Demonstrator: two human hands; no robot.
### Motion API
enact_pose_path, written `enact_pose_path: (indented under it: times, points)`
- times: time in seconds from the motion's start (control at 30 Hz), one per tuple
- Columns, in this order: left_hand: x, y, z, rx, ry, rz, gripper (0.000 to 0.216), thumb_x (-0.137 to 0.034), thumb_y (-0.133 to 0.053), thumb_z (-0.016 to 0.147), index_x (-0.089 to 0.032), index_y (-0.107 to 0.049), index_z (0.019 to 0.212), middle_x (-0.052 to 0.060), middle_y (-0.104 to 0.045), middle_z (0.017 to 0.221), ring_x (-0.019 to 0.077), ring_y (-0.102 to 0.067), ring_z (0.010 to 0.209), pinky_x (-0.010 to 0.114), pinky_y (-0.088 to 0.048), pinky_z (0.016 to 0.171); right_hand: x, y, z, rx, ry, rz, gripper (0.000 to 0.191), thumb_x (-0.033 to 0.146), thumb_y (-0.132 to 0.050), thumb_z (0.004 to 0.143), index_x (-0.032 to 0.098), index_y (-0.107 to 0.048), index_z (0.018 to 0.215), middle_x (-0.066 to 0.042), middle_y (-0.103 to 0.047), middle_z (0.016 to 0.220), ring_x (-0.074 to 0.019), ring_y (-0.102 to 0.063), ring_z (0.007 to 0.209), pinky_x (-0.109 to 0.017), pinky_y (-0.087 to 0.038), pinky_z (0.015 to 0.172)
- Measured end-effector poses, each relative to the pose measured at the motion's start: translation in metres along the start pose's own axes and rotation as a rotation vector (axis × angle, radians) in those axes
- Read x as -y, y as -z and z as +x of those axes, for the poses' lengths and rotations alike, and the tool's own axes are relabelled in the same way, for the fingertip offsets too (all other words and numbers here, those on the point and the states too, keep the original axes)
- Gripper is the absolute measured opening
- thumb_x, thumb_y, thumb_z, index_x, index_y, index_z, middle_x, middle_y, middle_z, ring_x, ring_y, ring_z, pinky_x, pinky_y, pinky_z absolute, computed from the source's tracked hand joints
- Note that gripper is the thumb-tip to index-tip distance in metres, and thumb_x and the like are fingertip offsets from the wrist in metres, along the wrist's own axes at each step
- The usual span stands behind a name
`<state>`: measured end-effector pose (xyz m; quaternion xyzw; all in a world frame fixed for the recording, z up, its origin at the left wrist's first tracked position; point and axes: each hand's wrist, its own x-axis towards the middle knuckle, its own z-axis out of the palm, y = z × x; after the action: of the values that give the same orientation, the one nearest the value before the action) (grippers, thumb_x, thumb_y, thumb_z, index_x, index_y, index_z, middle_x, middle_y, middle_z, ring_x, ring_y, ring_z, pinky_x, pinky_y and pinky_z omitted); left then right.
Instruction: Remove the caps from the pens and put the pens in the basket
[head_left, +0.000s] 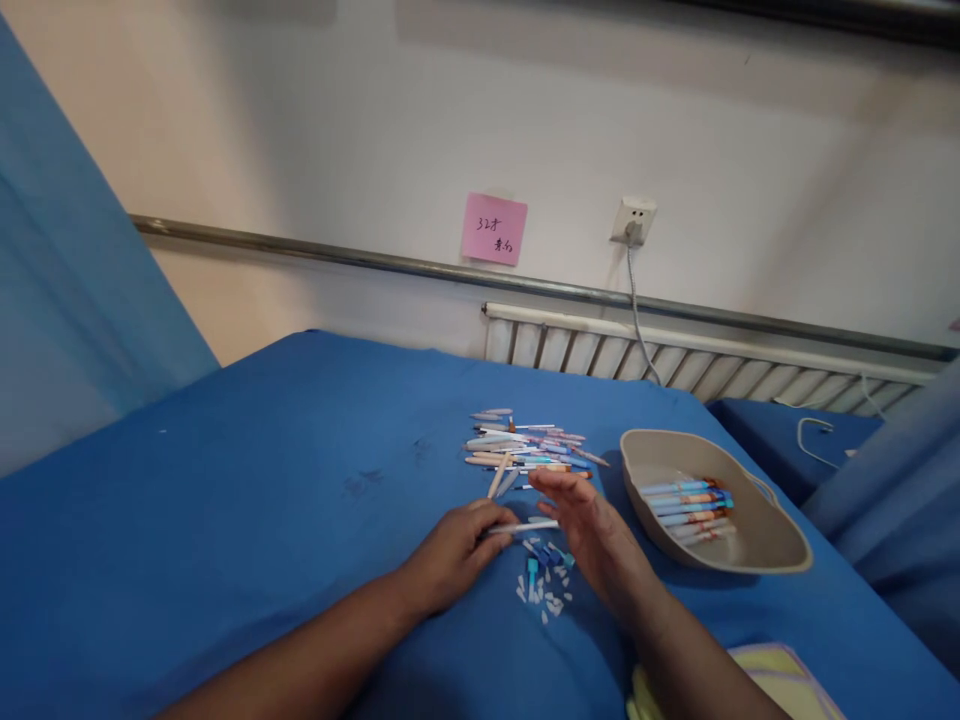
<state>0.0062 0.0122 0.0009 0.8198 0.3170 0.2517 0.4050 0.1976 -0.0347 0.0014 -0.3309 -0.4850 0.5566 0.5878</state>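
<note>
My left hand (459, 550) is closed, its thumb and fingers pinching a slim white pen barrel (531, 526) that points to the right. At the barrel's far end is my right hand (606, 545), with fingers stretched out and palm turned inward; whether it touches the barrel I cannot tell. Below the barrel lie several small white cone-shaped pieces (553, 605), dark blue clips or caps (553, 556) and a teal cap (532, 568). Just beyond both hands spreads a loose pile of pen parts (510, 442) in white, grey, beige, blue and orange-brown.
A beige plastic basin (757, 562) on the right holds several pens (686, 508). Yellow cloth (780, 680) lies near my right forearm. Behind the blue-covered surface (225, 520) are a radiator (585, 350), a metal rail (390, 264) and a plugged-in cable (636, 300). Blue curtains (75, 250) hang at both sides.
</note>
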Motion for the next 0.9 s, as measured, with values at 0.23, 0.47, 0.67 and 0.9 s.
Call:
enact_pose_path:
  times: [0.23,0.47,0.67,0.9]
  points:
    - [0.017,0.003,0.013,-0.330,0.254,-0.389,0.029,-0.040,-0.060,0.076,-0.015,-0.064,0.090,0.002,-0.063,0.076,0.0158,-0.056,0.071,0.024,-0.044,0.066,-0.015,0.033,0.013,-0.336,0.079,-0.537,0.026,0.042,-0.058,0.078,0.020,-0.061,0.091,-0.006,-0.066,0.091,-0.0198,-0.061,0.083,-0.030,-0.046,0.074]
    - [0.022,0.007,0.019,-0.400,0.339,-0.594,0.035,-0.043,-0.064,0.072,-0.015,-0.063,0.092,0.004,-0.066,0.079,0.0133,-0.058,0.066,0.022,-0.045,0.062,-0.011,0.050,0.013,-0.241,-0.072,-1.124,0.017,0.030,-0.046,0.083,0.020,-0.059,0.077,0.000,-0.063,0.066,-0.0145,-0.057,0.060,-0.022,-0.038,0.056]
    - [0.025,0.006,0.020,-0.351,0.369,-0.610,0.036,-0.046,-0.064,0.071,-0.015,-0.063,0.089,0.004,-0.067,0.078,0.0125,-0.058,0.063,0.022,-0.044,0.059,0.005,0.050,0.007,-0.108,-0.304,-1.603,0.019,0.029,-0.047,0.083,0.018,-0.060,0.074,-0.008,-0.067,0.071,-0.0198,-0.061,0.067,-0.026,-0.034,0.058]
    - [0.027,0.004,0.019,-0.340,0.378,-0.599,0.036,-0.046,-0.065,0.070,-0.014,-0.060,0.088,0.003,-0.066,0.076,0.0117,-0.058,0.063,0.022,-0.044,0.059,0.005,0.038,0.002,-0.052,-0.390,-1.626,0.019,0.032,-0.055,0.079,0.017,-0.057,0.090,-0.011,-0.069,0.080,-0.0241,-0.063,0.074,-0.029,-0.034,0.058]
